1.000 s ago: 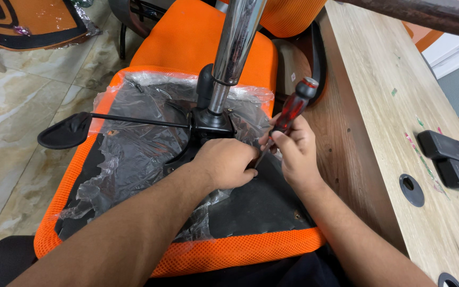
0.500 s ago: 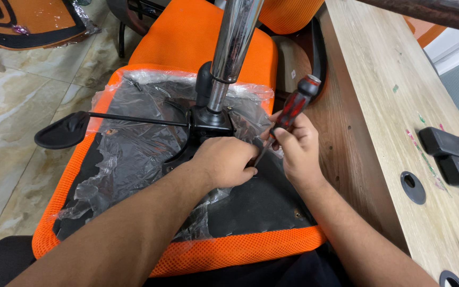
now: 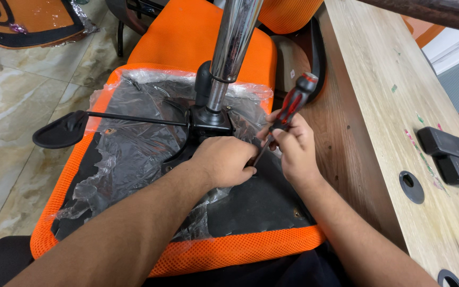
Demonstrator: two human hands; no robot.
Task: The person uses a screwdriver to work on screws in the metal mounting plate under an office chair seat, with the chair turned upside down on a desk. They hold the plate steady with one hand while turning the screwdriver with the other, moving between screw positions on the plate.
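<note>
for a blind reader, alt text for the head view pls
The right hand holds a red-and-black screwdriver, tip down beside the left hand, at the black mechanism plate of an upturned orange chair seat, next to a wooden desk.

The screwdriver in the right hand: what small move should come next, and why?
Probably turn the screwdriver while pressing down. The right hand grips its red and black handle, the shaft slants down to the black mechanism plate, and the left hand covers the tip, apparently steadying it there.
</note>
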